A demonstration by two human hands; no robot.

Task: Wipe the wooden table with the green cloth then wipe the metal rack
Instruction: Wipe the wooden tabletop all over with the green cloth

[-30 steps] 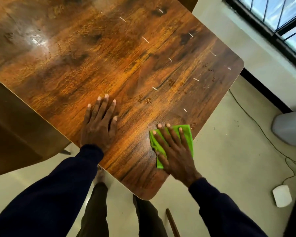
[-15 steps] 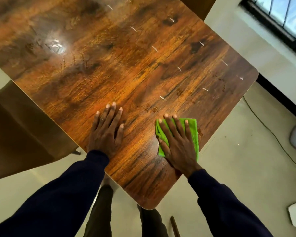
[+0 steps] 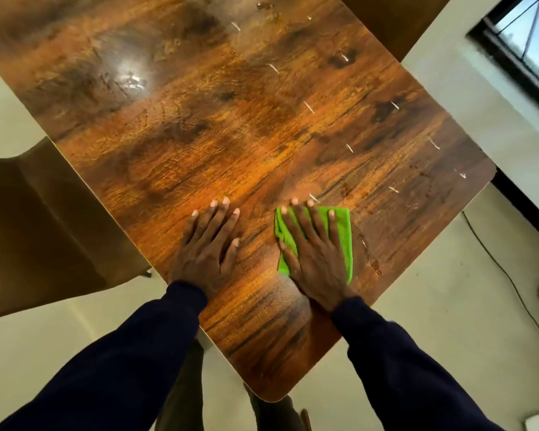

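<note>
Where the green cloth (image 3: 343, 241) lies folded flat on the wooden table (image 3: 231, 135), it sits near the table's right-hand edge, some way up from the rounded near corner. The right hand (image 3: 315, 259) presses it down with straight, spread fingers, two fingertips (image 3: 294, 202) reaching past the cloth's far edge onto bare wood. A strip of cloth shows along the hand's right side. The left hand (image 3: 206, 253) rests flat on the wood just beside, fingers straight and holding nothing, its wrist at the table's left edge. Beyond both hands a broad stretch of tabletop runs on, marked by short white streaks (image 3: 308, 106) and dark specks toward the right edge. A brown chair (image 3: 44, 228) stands against the left edge. A thin cable (image 3: 495, 262) trails over the pale floor on the right, below a wall and a dark-framed window (image 3: 523, 42).
</note>
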